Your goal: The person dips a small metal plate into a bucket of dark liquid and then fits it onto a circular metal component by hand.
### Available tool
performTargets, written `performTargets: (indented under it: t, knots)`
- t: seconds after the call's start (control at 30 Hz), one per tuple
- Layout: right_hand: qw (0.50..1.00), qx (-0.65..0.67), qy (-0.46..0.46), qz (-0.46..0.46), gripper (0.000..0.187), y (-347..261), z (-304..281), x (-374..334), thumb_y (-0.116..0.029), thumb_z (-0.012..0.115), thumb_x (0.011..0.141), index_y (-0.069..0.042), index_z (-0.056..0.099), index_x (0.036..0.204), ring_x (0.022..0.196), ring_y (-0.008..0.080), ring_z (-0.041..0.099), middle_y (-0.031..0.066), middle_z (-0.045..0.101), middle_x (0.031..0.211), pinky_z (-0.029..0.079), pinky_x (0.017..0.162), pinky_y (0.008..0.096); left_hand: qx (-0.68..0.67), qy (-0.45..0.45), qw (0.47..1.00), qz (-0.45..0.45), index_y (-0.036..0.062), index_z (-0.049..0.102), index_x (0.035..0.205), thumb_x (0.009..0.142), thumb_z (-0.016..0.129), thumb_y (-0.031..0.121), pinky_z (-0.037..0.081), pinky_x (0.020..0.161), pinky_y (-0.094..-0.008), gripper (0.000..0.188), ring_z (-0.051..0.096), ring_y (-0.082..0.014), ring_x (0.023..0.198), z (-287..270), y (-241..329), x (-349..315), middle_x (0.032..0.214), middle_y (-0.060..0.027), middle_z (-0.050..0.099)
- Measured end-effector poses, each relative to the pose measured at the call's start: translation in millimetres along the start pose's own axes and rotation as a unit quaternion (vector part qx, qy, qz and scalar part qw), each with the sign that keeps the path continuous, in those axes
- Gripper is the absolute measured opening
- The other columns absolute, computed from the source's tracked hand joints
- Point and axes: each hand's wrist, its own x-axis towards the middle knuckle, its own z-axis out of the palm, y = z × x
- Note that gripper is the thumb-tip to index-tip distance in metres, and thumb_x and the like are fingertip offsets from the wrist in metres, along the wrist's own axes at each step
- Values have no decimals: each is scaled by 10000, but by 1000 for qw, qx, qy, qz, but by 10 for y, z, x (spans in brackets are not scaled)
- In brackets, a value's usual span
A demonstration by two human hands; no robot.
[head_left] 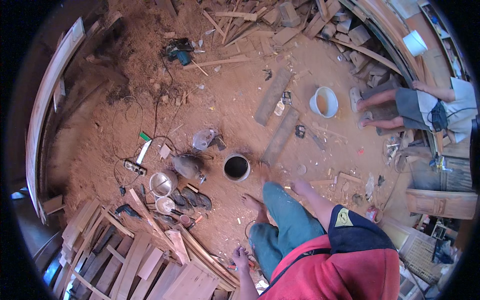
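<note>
My left hand [240, 257] hangs beside my left knee, above the edge of the stacked boards, fingers loosely apart and nothing visible in them. A small orange-handled tool [232, 267] lies just below it. My right hand [300, 187] is beside my right knee, with its fingers drawn together; a small pale bit shows at the fingertips, too small to name. In front of my bare feet stands a round bucket [236, 167] with a dark inside. Left of that is a rounded grey metal tank [187, 166], and beyond it a clear plastic bag [204, 139].
A pale metal can [163, 184], sandals [190, 196], a drill [127, 211] and a power strip [134, 167] lie left. Planks [274, 96] and a white bucket [324, 102] lie ahead. Another person [435, 107] sits right. Stacked boards [135, 265] fill the lower left.
</note>
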Motion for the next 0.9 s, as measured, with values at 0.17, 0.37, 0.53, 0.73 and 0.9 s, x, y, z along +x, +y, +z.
performTargets:
  t: [0.17,0.37,0.53,0.73,0.9]
  knots:
    - [982,165,62,68,137,-289,-651,1108,-157,536,815,-60,632,829,843,393,631,199,648,832,470,692,496,61,44,997,-33,85,540,1160,955,500,148,477,594,-277,218,603,-149,733,-124,380,-191,903,-68,615]
    - [995,81,59,-2,169,-368,-1599,3879,-198,554,831,-75,644,904,877,404,625,209,639,914,509,755,498,-9,89,995,-42,12,560,1094,939,523,136,446,570,-248,202,608,-131,753,681,1365,473,902,-63,626]
    - [996,30,86,-12,326,5,-1455,6619,-209,557,847,-55,577,1134,1066,354,576,207,603,1106,488,878,470,50,53,996,-43,16,561,1073,937,515,135,480,589,-256,186,614,-146,744,1356,1692,903,891,-76,639]
    - [983,31,165,-70,428,115,-1270,9072,-180,565,853,-48,510,1256,1112,373,551,196,573,1216,461,949,445,66,57,978,-191,9,574,1118,943,510,147,550,638,-308,232,663,-192,781,2600,2641,1121,897,-118,665]
    - [995,-31,95,-12,433,237,-1042,10035,-168,518,875,-54,489,1293,1212,358,499,180,504,1327,411,1010,468,81,69,951,-291,20,590,1133,944,527,144,545,605,-286,234,671,-182,742,3166,3123,1381,904,-108,678]
